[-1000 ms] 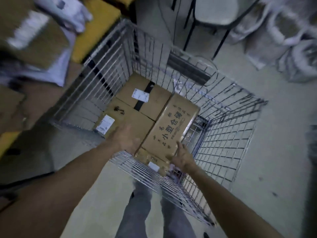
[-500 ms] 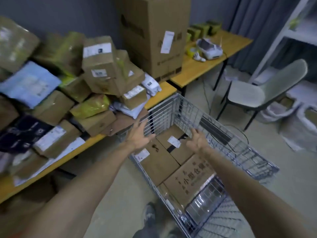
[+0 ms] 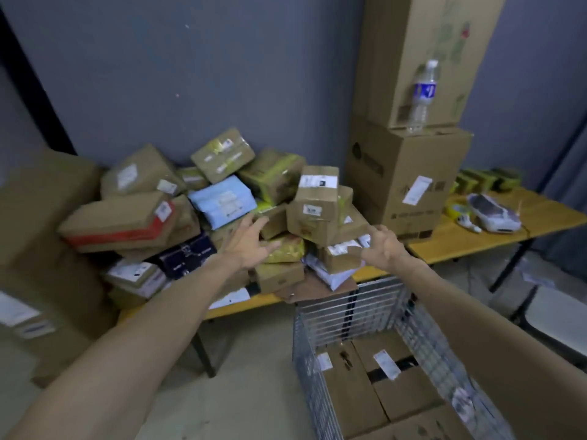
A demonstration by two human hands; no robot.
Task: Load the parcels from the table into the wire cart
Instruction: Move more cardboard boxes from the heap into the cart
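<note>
In the head view, the heaped parcels [image 3: 222, 201] are lying on the yellow table [image 3: 460, 239], some overhanging its front edge. The wire cart [image 3: 320, 315] is standing just below that edge, its far wall close under the overhanging pieces. Flat boxes [image 3: 397, 385] are already lying on the cart's bottom, leaving open room above them up to the rim. Bare floor [image 3: 247, 376] is showing between the cart and a tall carton [image 3: 38, 249] on the left.

The left hand [image 3: 251, 241] is reaching over the heap with fingers spread wide, holding nothing, above a yellow-green packet [image 3: 287, 249]. The right hand [image 3: 382, 246] is hovering with fingers loosely curled, also holding nothing, just beside a small labelled box [image 3: 341, 257]. Whether it is touching that box cannot be told.

White shipping labels are showing on many parcels and on the boxes in the cart, but their print is too blurred to read. A water bottle [image 3: 424, 93] with a blue label is standing on the stacked cartons [image 3: 403, 185]; the green print behind it is also unreadable.
</note>
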